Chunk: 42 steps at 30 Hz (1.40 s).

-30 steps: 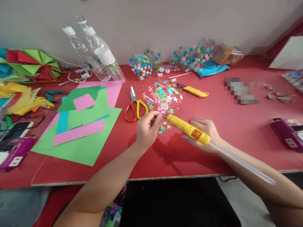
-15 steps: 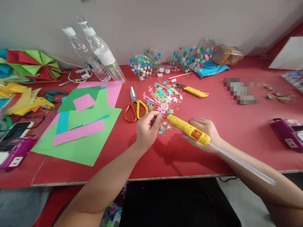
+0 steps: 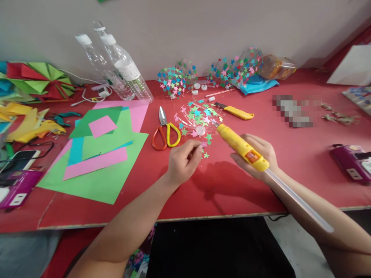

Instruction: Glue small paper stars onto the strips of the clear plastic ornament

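Note:
Between thumb and forefinger, my left hand [image 3: 184,161] pinches a small pink paper star [image 3: 204,144]. My right hand [image 3: 257,155] is wrapped round a yellow hot glue gun [image 3: 240,146], with a long clear glue stick [image 3: 300,201] sticking out of its back end. The gun's metal tip points up and left, apart from the star. Just beyond both hands lies a clear plastic piece [image 3: 200,130] with a round centre and spread strips, dotted with coloured stars. Loose green stars [image 3: 206,155] rest on the table beside my left fingertips.
Scissors [image 3: 166,133] lie left of the stars, and a yellow utility knife [image 3: 238,112] lies behind. Coloured paper sheets [image 3: 116,185] cover the left side. Plastic bottles [image 3: 127,67] and star-covered clear balls [image 3: 171,81] stand by the wall. A purple box [image 3: 352,162] sits at right.
My right hand has drawn the glue gun up and right, away from the star. My left hand has moved slightly right and down with the pink star, which shows more clearly.

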Available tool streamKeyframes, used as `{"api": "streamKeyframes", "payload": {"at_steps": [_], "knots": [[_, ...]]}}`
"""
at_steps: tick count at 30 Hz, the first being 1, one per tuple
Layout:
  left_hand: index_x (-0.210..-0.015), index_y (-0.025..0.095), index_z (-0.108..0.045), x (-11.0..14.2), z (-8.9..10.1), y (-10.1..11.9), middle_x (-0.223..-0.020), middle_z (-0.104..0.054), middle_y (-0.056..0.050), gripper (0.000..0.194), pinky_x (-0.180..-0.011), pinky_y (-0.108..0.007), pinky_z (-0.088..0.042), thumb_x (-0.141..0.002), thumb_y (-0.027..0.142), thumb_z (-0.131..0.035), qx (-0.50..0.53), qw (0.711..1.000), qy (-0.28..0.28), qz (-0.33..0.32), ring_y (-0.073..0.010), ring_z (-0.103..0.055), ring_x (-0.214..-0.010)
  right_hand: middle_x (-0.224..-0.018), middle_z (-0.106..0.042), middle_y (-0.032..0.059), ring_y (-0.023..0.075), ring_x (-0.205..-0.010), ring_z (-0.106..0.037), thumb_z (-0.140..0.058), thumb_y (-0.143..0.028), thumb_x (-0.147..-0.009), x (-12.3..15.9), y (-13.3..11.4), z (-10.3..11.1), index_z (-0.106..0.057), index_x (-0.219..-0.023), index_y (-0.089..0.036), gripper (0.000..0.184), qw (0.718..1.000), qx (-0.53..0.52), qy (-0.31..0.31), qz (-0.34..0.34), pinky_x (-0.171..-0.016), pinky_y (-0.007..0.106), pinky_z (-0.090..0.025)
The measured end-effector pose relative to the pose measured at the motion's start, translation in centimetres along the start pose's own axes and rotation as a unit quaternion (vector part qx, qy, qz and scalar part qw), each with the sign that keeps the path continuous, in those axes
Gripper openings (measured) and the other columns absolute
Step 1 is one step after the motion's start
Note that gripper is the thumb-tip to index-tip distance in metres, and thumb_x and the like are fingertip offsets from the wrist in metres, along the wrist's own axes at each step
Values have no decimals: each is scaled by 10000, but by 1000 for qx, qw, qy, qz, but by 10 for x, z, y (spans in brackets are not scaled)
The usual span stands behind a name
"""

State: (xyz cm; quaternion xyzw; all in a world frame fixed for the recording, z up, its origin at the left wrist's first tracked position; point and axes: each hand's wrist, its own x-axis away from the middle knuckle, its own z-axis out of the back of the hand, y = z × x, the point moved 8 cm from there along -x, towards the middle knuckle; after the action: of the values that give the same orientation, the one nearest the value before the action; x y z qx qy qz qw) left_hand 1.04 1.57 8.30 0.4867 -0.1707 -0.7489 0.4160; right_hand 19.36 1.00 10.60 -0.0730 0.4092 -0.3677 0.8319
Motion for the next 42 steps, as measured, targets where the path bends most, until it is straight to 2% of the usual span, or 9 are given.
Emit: {"api": "streamKeyframes", "payload": {"at_steps": [4,13,18,23,30,33,36,39,42], "knots": [[-788,180,-580,4,-22,-5,-511,-502,58,178,-448,-186,-369,-932,259,-511,118,985,-82,96,-63,-454,-420,-763,-541,11,143,-609,-488,-620,-277,-808,-1,33,13,-454,-815,-231,172,988,103,10,-119,-537,269,-349],[-800,165,-588,19,-57,-31,-474,-549,53,212,-333,-149,-287,-919,324,-512,305,877,-207,310,-34,-399,-297,-842,-571,31,159,-670,-566,-667,-183,-691,24,99,-29,-552,-865,-191,209,928,154,-274,-202,-588,277,-413],[-771,167,-587,23,-63,-39,-454,-554,52,207,-311,-144,-245,-890,330,-539,350,844,-196,355,-30,-373,-277,-975,-612,104,241,-841,-596,-662,-317,-815,5,60,-17,-593,-964,-181,214,961,187,-175,-102,-718,367,-468],[-740,172,-592,28,-71,-35,-429,-535,51,195,-298,-153,-202,-864,320,-562,398,803,-214,388,-31,-344,-267,-882,-634,73,183,-808,-585,-532,-194,-920,-5,-4,-15,-574,-966,-193,62,992,21,-110,63,-719,320,-501],[-699,169,-584,31,-76,-26,-410,-520,47,191,-299,-166,-174,-851,281,-554,426,769,-258,400,-32,-323,-265,-842,-642,76,174,-779,-581,-514,-162,-935,0,-15,-28,-586,-946,-174,74,989,-7,-95,115,-694,307,-506],[-722,171,-571,30,-76,-24,-418,-510,53,190,-303,-168,-186,-868,286,-531,429,772,-261,390,-31,-315,-271,-833,-640,65,163,-766,-578,-524,-144,-929,0,-14,-26,-590,-932,-181,76,989,-23,-86,116,-693,298,-503],[-878,181,-572,26,-69,-24,-470,-528,65,147,-323,-167,-242,-901,316,-520,381,823,-234,351,-40,-360,-293,-854,-643,57,159,-798,-590,-551,-149,-913,-5,-4,-17,-592,-898,-192,62,995,-50,-50,64,-730,309,-505],[-1090,189,-532,24,-62,-22,-519,-522,84,196,-356,-171,-306,-918,282,-514,293,882,-208,305,-45,-392,-324,-946,-662,51,152,-845,-617,-575,-206,-906,-9,26,-14,-588,-850,-205,57,984,-145,-21,-106,-743,303,-511],[-1300,189,-446,23,-57,-17,-560,-521,87,381,-392,-183,-341,-922,209,-489,222,917,-192,269,-51,-417,-363,-1125,-662,68,151,-864,-644,-598,-302,-894,-3,48,-30,-573,-835,-199,121,923,-284,-49,-256,-735,308,-528]]}}
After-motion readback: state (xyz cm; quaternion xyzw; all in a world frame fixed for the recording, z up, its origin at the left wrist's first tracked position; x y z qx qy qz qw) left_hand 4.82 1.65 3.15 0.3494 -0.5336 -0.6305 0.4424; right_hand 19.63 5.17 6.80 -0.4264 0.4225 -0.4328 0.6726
